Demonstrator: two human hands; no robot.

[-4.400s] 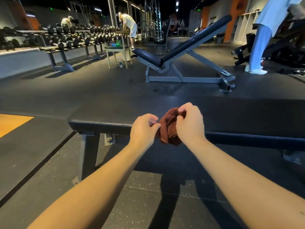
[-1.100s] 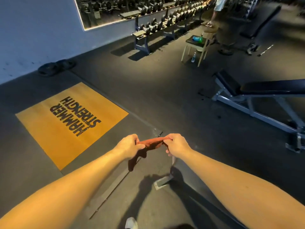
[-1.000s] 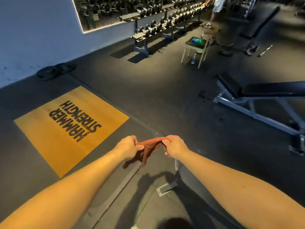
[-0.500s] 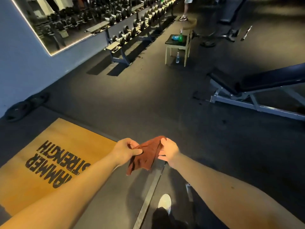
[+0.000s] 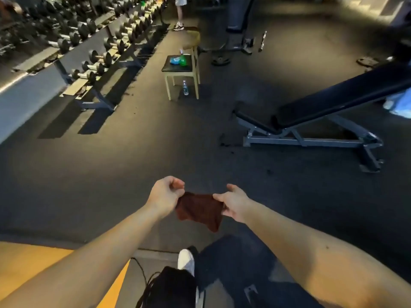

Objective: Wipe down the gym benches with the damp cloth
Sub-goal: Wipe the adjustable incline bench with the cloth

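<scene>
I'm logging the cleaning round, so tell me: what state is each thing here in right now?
cloth, unfolded, hanging in the air between both hands, on no bench.
left hand, pinches the cloth's left corner.
right hand, holds the cloth's right edge.
incline bench, backrest raised, no hand on it.
stool, upright, blue and green items on its seat.
water bottle, upright on the floor under the stool.
dumbbells, racked.

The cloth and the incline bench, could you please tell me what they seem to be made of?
Cloth: soft reddish-brown fabric, perhaps terry or microfibre; it hangs limp and creased.
Bench pad: dark, smooth, vinyl-like upholstery with a slight sheen.
Bench frame: grey painted metal, probably steel, judging by its rigid tubular legs.
</scene>
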